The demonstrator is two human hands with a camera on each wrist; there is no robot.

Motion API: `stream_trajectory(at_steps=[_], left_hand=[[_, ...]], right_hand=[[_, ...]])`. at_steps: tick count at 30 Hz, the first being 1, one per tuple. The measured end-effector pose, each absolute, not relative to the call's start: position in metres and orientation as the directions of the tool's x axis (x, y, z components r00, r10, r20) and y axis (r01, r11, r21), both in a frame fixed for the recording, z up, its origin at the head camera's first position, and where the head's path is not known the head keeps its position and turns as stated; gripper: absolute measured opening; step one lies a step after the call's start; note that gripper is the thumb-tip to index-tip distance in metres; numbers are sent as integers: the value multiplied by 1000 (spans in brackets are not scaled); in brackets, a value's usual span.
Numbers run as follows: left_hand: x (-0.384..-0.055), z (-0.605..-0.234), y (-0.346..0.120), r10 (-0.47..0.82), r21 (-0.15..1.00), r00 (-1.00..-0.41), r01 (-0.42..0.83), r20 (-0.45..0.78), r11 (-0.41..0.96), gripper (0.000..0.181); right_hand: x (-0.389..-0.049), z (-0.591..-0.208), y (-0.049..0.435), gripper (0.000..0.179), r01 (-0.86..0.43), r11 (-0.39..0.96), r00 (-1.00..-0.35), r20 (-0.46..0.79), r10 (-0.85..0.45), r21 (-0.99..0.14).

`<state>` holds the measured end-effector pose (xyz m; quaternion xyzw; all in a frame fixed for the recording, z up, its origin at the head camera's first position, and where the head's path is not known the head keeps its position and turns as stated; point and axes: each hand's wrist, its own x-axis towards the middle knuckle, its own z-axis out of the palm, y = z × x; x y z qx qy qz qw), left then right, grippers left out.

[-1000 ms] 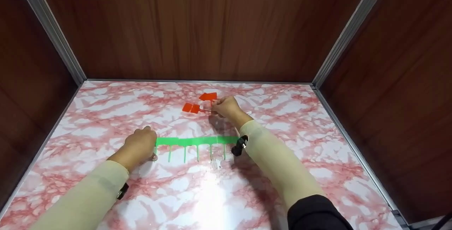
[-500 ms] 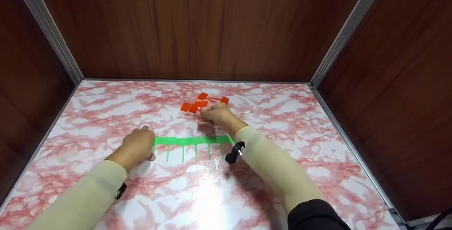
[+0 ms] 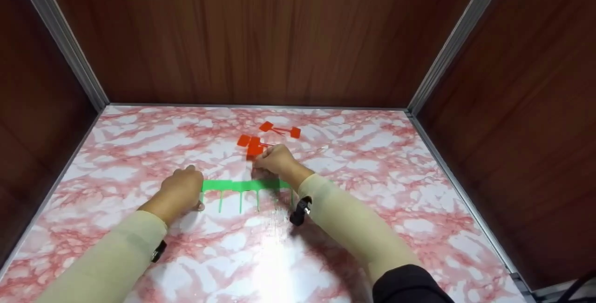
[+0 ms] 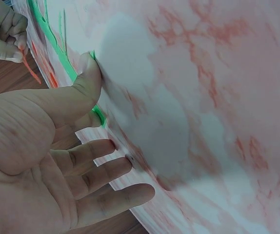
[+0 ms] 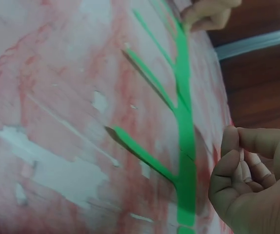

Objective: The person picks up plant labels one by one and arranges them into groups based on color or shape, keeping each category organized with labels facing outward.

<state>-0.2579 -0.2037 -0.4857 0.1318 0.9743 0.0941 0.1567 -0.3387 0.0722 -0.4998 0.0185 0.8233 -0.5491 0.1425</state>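
**Green row (image 3: 242, 185) laid flat, orange tag (image 3: 254, 151) pinched just beyond it**

At the row's nine o'clock, the left hand (image 3: 182, 190) rests thumb and forefinger, set apart, against the end piece; its other three fingers reach out loosely, holding nothing. A slip or extra push there could skew the line, since nothing visible fixes the pieces to the marbled table (image 3: 107, 168). Toward one o'clock, the right hand (image 3: 279, 161) is closed to a fingertip pinch on the orange tag, seemingly by its stem. The tag could twist in that narrow grip, or nudge the loose orange tags (image 3: 243, 140) around twelve o'clock; whether it touches one is unclear. At three o'clock, the right sleeve (image 3: 344, 219) crosses the row's end, where a dipping forearm could catch a stem.

The row looks like flat green rectangles butted edge to edge, slightly uneven, their slender stems pointing toward six o'clock. The pinched tag, at twelve o'clock from the row, is flat and bright, its head pointing away from the fingers.
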Motion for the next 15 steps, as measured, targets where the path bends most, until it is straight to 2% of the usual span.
stream_trajectory(at_steps=[5, 15], left_hand=[[-257, -485, -205, 294, 225, -919, 238, -263, 945, 47], [-260, -493, -205, 289, 207, -932, 245, -219, 947, 40]], right_hand=[[-338, -502, 65, 23, 199, 433, -954, -275, -118, -879], [-338, -502, 59, 14, 183, 510, -944, -295, -147, -840]])
